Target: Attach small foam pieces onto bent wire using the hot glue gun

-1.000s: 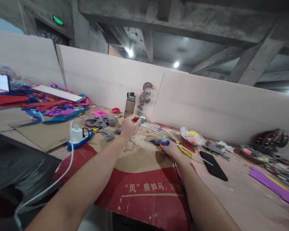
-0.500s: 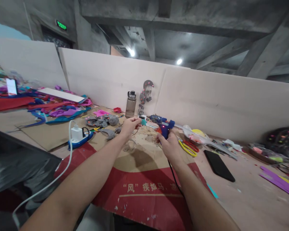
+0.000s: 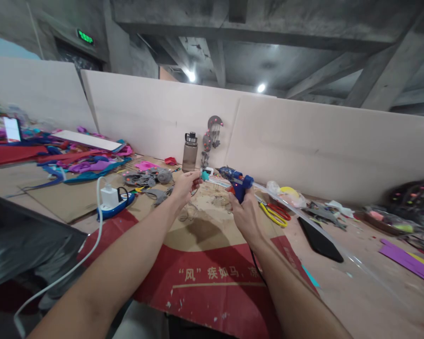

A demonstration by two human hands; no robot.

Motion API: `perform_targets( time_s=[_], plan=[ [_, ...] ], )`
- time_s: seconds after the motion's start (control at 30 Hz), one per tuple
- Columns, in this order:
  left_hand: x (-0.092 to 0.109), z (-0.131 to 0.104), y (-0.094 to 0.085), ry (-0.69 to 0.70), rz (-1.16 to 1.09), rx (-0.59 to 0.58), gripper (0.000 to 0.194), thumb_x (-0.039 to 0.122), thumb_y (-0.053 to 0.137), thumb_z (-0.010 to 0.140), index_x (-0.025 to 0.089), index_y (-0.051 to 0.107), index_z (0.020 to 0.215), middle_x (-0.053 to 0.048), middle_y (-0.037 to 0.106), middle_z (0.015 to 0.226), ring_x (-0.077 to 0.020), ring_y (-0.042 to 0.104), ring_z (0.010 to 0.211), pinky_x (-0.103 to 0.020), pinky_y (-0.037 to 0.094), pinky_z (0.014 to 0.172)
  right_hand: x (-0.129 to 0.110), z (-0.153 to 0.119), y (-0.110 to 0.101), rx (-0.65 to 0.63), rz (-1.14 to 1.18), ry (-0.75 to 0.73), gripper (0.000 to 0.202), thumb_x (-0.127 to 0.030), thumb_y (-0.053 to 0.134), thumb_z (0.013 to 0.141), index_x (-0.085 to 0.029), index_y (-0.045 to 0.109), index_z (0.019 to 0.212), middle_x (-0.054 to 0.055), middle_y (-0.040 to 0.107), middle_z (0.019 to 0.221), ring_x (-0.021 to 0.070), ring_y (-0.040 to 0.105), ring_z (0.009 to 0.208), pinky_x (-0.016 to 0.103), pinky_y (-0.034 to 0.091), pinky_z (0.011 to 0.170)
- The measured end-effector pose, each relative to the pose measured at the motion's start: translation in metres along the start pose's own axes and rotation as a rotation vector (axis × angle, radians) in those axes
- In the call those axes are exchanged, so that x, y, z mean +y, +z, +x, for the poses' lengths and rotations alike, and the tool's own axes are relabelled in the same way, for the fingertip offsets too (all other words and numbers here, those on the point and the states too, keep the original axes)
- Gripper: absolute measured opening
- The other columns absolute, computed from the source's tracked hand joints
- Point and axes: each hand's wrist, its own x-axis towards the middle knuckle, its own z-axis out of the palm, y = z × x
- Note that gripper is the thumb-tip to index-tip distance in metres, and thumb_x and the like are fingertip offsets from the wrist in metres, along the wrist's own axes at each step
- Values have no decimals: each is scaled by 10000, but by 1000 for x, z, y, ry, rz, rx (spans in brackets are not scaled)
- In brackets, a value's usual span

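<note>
Between the fingertips of my left hand (image 3: 187, 187) is a small teal flower-shaped piece (image 3: 205, 175). My right hand (image 3: 246, 214) is wrapped round the handle of a blue glue gun (image 3: 236, 179), its nozzle pointing left toward the teal piece but apart from it. A long clear glue stick (image 3: 304, 216) runs out of the gun's back, down to the right. Below both hands lies a red and tan cardboard sheet (image 3: 219, 270). Grey felt pieces (image 3: 144, 178) lie left of my left hand.
Yellow- and red-handled scissors (image 3: 273, 216) and a black phone (image 3: 320, 240) lie on the right. A bottle (image 3: 190, 153) stands behind my left hand, near a grey moon-shaped hanging ornament (image 3: 215, 123). A blue power strip (image 3: 116, 207) with a white cable sits on the left.
The teal piece has turned and now shows its flower shape. The glue gun's long stick now stretches further down to the right, over the phone. My hands hold nearly the same place.
</note>
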Motion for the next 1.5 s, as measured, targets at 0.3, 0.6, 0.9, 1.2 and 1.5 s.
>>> perform_targets(
  time_s=[0.3,0.6,0.9,1.2,1.5],
  plan=[
    [-2,-8,6,43,100,-41,281,317,786,574,115,637,700,-25,622,603,-82,551,549,-181,361,487,-6,-1,2,-71,-110,-30,262,-264,496,825,-176,553,1066,102,667,975,239,619,876,385,469,828],
    [-3,-10,8,76,136,-77,260,335,763,626,119,637,696,-20,609,608,-76,526,536,-195,363,503,-8,-4,2,-150,-252,-3,350,-289,463,839,-149,524,1155,154,657,1006,303,618,944,434,467,848],
    [-1,-14,11,70,141,-100,266,337,769,627,117,632,686,-29,618,622,-83,541,545,-199,379,510,-3,-4,5,-141,-309,-35,359,-292,464,847,-138,520,1167,185,639,1085,320,599,1019,461,452,895],
    [2,-18,14,46,139,-84,238,297,773,627,120,628,690,-15,602,612,-80,540,537,-198,388,508,-4,-5,5,-144,-311,-37,394,-323,455,850,-121,536,1178,196,641,1086,316,614,982,462,465,875],
    [2,-18,13,40,125,-89,278,314,793,596,119,620,690,-12,604,617,-76,544,536,-195,394,508,-1,-5,6,-144,-305,-41,401,-325,448,860,-125,532,1197,194,640,1106,314,617,993,465,467,886]
  ],
)
